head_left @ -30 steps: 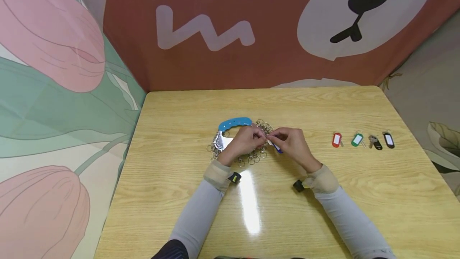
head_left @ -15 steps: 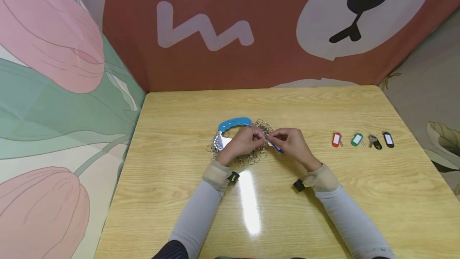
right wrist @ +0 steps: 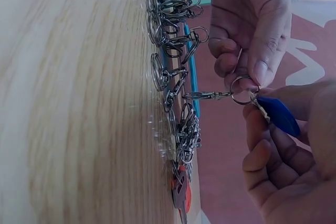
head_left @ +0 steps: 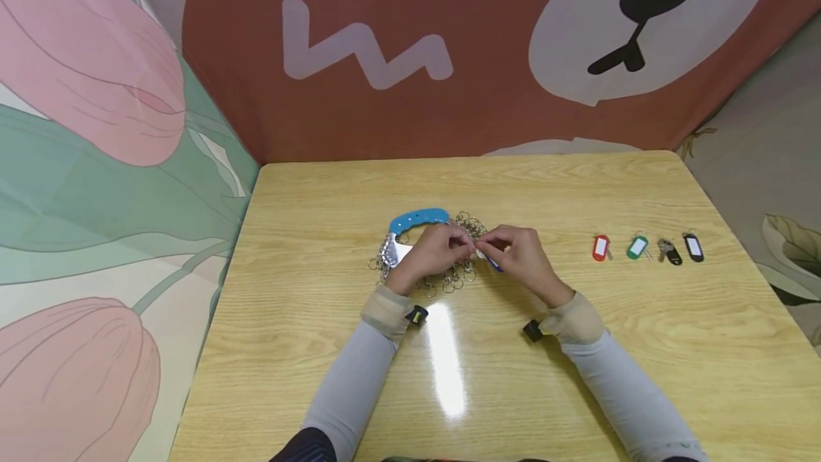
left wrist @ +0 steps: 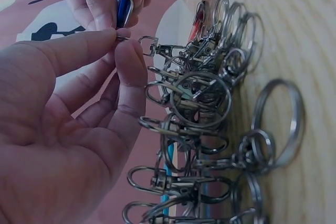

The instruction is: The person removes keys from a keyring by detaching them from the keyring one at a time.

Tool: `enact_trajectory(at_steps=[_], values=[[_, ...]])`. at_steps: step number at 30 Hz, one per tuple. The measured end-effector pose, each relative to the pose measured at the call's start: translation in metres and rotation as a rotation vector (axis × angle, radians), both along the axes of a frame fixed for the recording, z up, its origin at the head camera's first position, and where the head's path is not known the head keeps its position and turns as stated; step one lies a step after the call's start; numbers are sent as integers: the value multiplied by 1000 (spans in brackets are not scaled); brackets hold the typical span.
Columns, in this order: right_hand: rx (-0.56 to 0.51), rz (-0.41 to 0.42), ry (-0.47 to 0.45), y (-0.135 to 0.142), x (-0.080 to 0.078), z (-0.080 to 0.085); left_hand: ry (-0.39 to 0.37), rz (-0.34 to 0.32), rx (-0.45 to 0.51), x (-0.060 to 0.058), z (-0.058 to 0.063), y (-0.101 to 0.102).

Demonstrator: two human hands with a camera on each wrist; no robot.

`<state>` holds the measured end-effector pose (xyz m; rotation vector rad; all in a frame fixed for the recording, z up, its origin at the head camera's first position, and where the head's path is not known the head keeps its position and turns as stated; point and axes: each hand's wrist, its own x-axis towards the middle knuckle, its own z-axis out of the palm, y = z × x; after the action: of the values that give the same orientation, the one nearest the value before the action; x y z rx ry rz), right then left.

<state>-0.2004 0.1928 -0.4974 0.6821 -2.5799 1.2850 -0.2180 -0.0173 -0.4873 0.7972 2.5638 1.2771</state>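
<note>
A metal key holder with a blue handle (head_left: 418,219) lies on the table, fringed with snap-hook clips and split rings (head_left: 471,222). My left hand (head_left: 436,252) pinches a split ring (right wrist: 240,91) between thumb and index finger. That ring hangs on a clip (right wrist: 207,95) drawn out from the holder. Meeting it fingertip to fingertip, my right hand (head_left: 522,259) pinches a blue key tag (right wrist: 281,116) with its key (right wrist: 261,108) at the ring's edge. The key's top is partly hidden by fingers. A red tag (right wrist: 188,195) and a key (right wrist: 179,192) show among the clips.
To the right on the wooden table (head_left: 513,391) lie a red key tag (head_left: 600,248), a green one (head_left: 638,247), a black one with keys (head_left: 673,255) and another black one (head_left: 694,247). A printed cloth (head_left: 474,120) stands behind the table's far edge.
Both hands stay at the same place over the holder's right side. The blue tag in my right hand has tilted slightly and shows a narrower face.
</note>
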Motion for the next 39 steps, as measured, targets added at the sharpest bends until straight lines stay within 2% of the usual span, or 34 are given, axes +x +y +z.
enact_trajectory(at_steps=[7, 13, 16, 20, 25, 28, 32, 39], values=[[-24, -12, -59, 4, -2, -2, 21, -14, 16, 1, 0, -1], [-92, -28, -188, 5, -5, -8, 17, -37, 44, 1, 1, -3], [-96, -39, -212, 4, -4, -9, 9, -37, 35, 2, 0, -3], [-55, -33, -142, 2, -3, -8, -6, -35, 7, 1, 0, -2], [74, 38, 70, -2, 1, -2, -12, -34, -26, 0, 0, -2], [117, 67, 143, -4, 3, 1, -21, -30, -33, 1, 1, -3], [121, 77, 154, -5, 5, 2, -23, -30, -24, 2, 3, -5], [69, 75, 99, -3, 4, 2, -16, -37, 0, 1, 3, -7]])
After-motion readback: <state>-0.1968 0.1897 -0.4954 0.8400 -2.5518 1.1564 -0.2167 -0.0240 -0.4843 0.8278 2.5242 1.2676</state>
